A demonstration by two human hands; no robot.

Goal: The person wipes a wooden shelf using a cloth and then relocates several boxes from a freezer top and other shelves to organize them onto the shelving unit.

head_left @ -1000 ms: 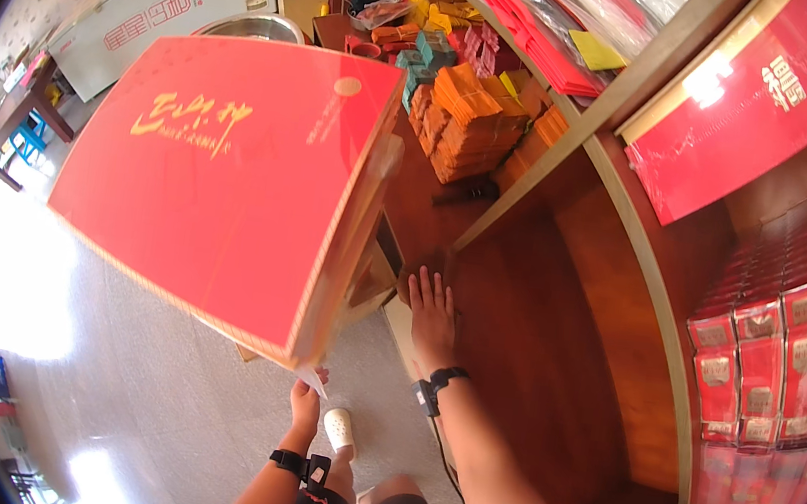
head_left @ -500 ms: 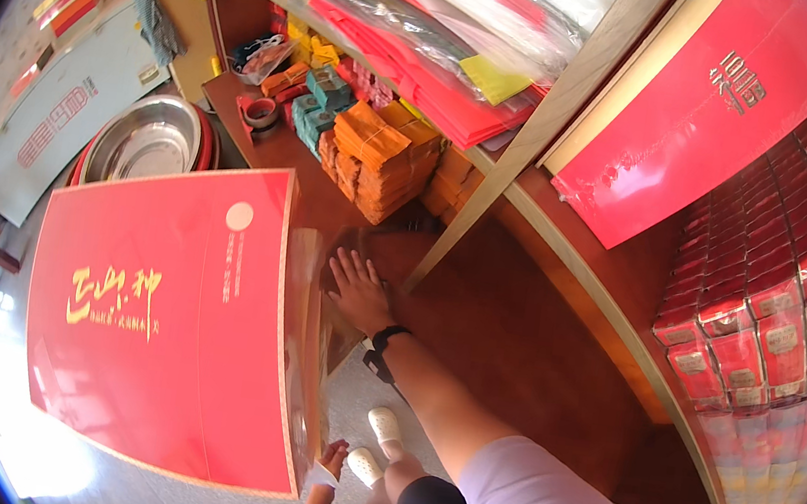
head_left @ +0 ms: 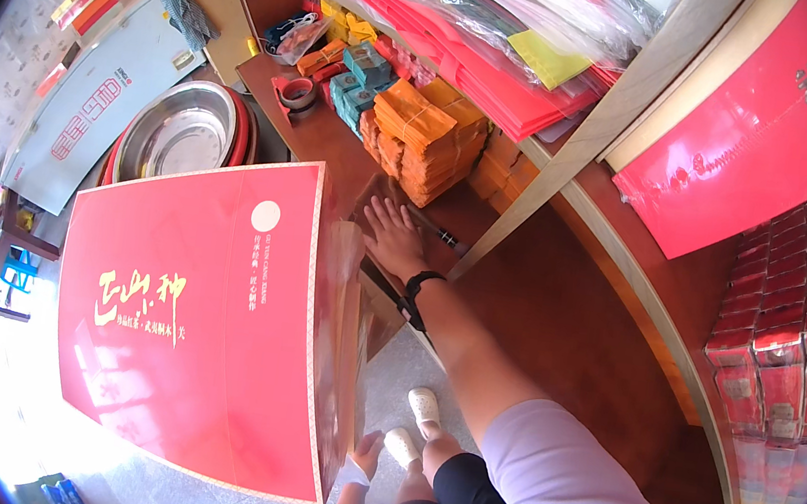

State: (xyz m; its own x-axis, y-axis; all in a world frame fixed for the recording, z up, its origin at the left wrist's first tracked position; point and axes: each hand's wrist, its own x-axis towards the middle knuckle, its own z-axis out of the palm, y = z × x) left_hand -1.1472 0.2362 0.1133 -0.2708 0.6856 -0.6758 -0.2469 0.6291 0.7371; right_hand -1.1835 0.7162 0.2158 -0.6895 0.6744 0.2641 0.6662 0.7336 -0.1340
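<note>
A large red box (head_left: 203, 328) with gold lettering and a pale round mark stands in front of me, to the left. Clear wrap or tape shines along its right side. My right hand (head_left: 392, 236), fingers outstretched and spread, is at the counter edge just beyond the box's upper right side; it grips nothing. Low down by the same side, my left hand (head_left: 363, 454) appears to hold the box near its bottom edge, its fingers partly covered by the box. A small white patch shows beside that hand. Both wrists wear dark straps.
Bundled orange packets (head_left: 422, 143), teal packets (head_left: 358, 85) and a tape roll (head_left: 297, 95) lie on the brown counter. Metal basins (head_left: 181, 134) stand behind the box. Red bags (head_left: 467, 63) fill the shelf above. Stacked red packs (head_left: 779, 349) are at the right.
The whole view has shifted, so the box, hands and shelves all appear farther right. Both hands keep about the same place against the box and counter.
</note>
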